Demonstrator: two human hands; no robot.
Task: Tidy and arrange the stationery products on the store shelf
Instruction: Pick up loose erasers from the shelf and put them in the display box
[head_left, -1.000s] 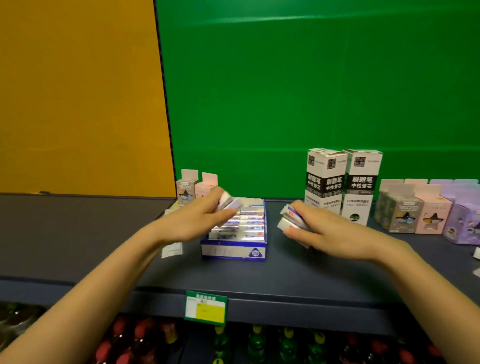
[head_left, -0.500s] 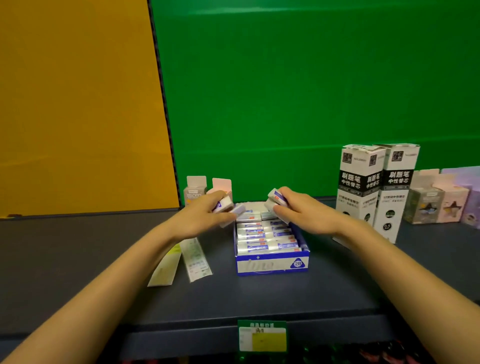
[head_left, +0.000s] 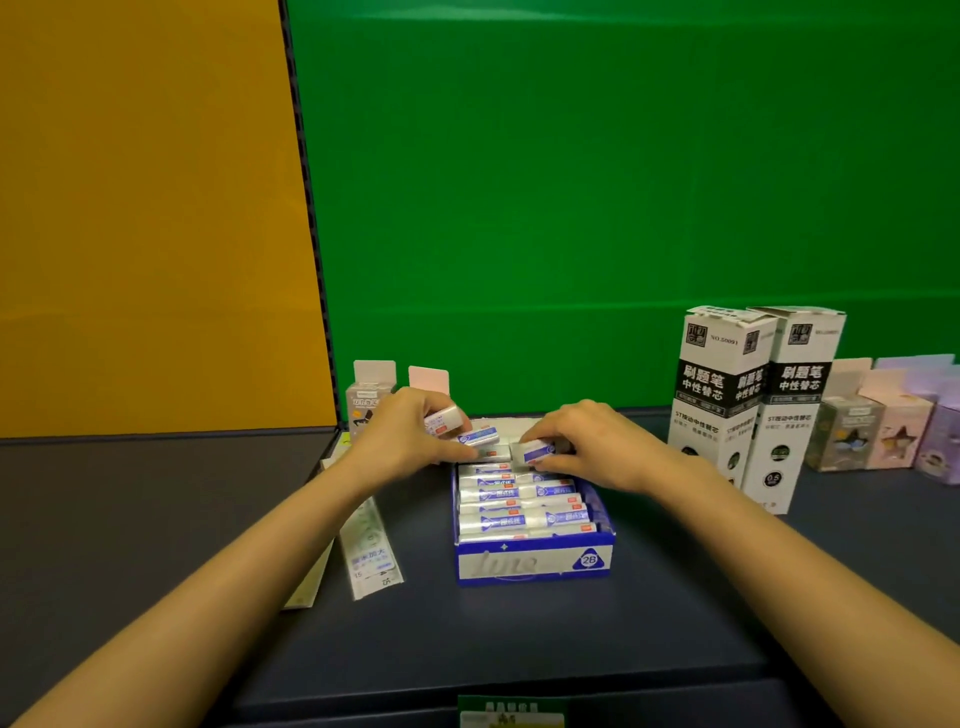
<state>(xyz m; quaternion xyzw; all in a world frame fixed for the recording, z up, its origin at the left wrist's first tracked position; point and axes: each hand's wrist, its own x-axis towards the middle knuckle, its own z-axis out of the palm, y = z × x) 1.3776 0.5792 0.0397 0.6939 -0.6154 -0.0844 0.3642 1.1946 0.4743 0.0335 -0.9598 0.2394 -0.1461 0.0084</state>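
A blue and white display box marked 2B sits on the dark shelf, filled with rows of white wrapped erasers. My left hand hovers over the box's back left corner and holds two or three erasers in its fingers. My right hand is over the back right of the box and pinches one white and blue eraser, low against the back row.
Two tall black and white refill boxes stand right of the eraser box, with small pastel boxes beyond. Two small carded boxes stand behind my left hand. Flat ruler packs lie left of the box. A price tag hangs on the shelf edge.
My view came closer to the box. My right hand brought its eraser from beside the box to over the back row and lowered it. My left hand stayed at the back left corner.
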